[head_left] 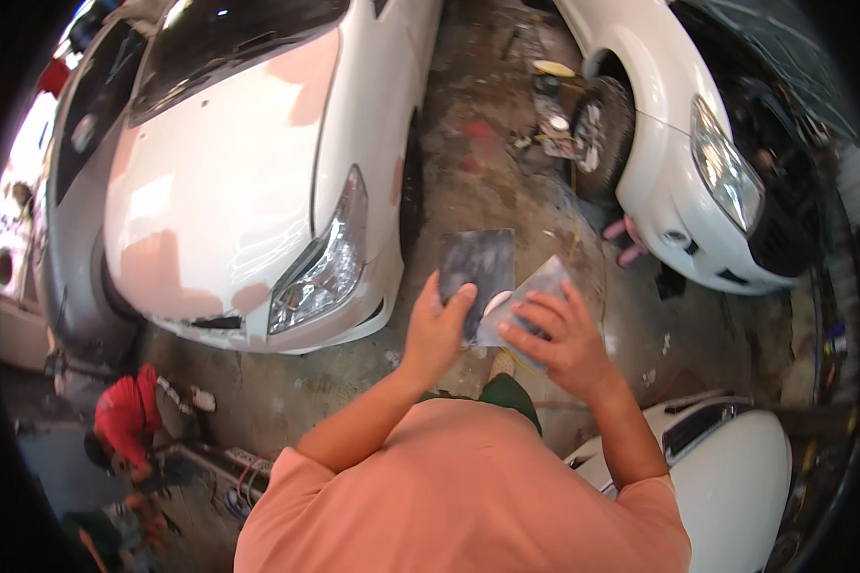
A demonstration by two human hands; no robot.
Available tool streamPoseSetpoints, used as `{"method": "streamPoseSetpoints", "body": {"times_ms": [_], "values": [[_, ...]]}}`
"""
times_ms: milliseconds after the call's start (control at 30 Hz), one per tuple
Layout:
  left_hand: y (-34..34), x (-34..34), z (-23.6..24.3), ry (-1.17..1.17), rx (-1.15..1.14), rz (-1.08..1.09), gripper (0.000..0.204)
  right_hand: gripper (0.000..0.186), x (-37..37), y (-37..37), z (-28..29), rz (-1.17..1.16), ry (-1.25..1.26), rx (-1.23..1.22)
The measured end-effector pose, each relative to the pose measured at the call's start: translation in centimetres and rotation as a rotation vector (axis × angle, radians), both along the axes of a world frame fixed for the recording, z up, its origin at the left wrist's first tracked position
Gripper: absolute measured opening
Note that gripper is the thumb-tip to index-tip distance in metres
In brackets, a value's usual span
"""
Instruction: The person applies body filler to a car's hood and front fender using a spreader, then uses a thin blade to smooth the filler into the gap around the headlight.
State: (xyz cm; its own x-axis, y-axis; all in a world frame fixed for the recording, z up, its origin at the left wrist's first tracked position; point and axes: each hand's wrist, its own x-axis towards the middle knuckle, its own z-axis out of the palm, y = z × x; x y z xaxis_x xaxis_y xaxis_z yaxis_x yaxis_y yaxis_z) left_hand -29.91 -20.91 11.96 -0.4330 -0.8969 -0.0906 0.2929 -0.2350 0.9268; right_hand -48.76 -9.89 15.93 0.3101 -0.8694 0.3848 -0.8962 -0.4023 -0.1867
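My left hand [438, 327] holds a dark grey rectangular sheet or board [478, 263] upright in front of me, thumb across its face. My right hand [562, 339] grips a lighter grey, thin translucent-looking sheet [546, 278], tilted beside the dark one with its fingers spread over it. A small pale patch [495, 306] shows at the left edge of the lighter piece, close to my left thumb; I cannot make out what it is. The two pieces meet or nearly meet in front of my torso.
A white car with primer patches [210, 220] stands front-left, another white car [678, 181] front-right with tools [554, 124] on the floor by its wheel. A white panel [726, 487] lies lower right. A co-worker in red [124, 415] crouches lower left; another person [105, 530] is below.
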Motion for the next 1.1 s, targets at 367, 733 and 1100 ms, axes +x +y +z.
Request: {"method": "streamPoseSetpoints", "body": {"times_ms": [367, 733, 1100], "values": [[3.8, -9.8, 2.4, -0.445, -0.277, 0.295, 0.048, 0.047, -9.6, -0.3, -0.1, 0.392, -0.068, 0.079], [5.6, -9.9, 1.1, 0.332, 0.276, 0.534, 0.031, 0.07, -10.2, -3.6, -2.2, 0.529, -0.402, 0.048], [7.5, -9.2, 1.4, 0.049, -0.015, 0.507, 0.036, 0.047, -15.1, -4.1, 0.2, 0.513, -0.065, -0.037]]}}
